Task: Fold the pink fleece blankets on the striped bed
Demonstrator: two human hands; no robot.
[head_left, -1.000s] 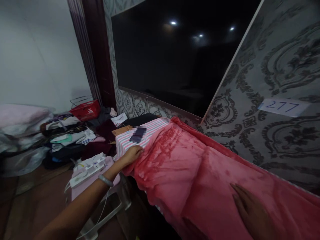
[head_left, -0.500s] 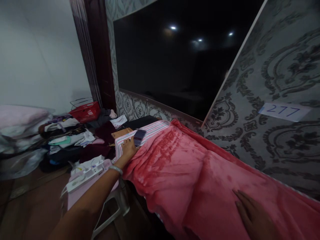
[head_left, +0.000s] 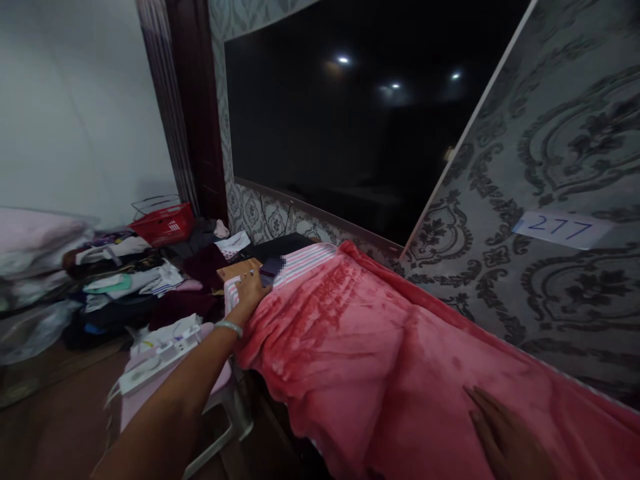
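A red-pink plush blanket with a striped band at its far end is spread over a long surface that it mostly hides. My left hand reaches to that far end and rests on the striped band, fingers bent and somewhat apart. Close beside its thumb lies a dark flat rectangular item, one corner blurred out; its kind is unclear. My right hand lies flat on the near part of the blanket, fingers stretched out, partly cut off by the frame.
A large television hangs on the patterned wall. At the left stand a plastic stool with a white power strip and a red basket behind heaped clothes. A brown flat piece lies past my left hand.
The view has shifted slightly, moving most things a little left. My left hand stays at the striped band by the dark item. The right hand remains flat on the blanket.
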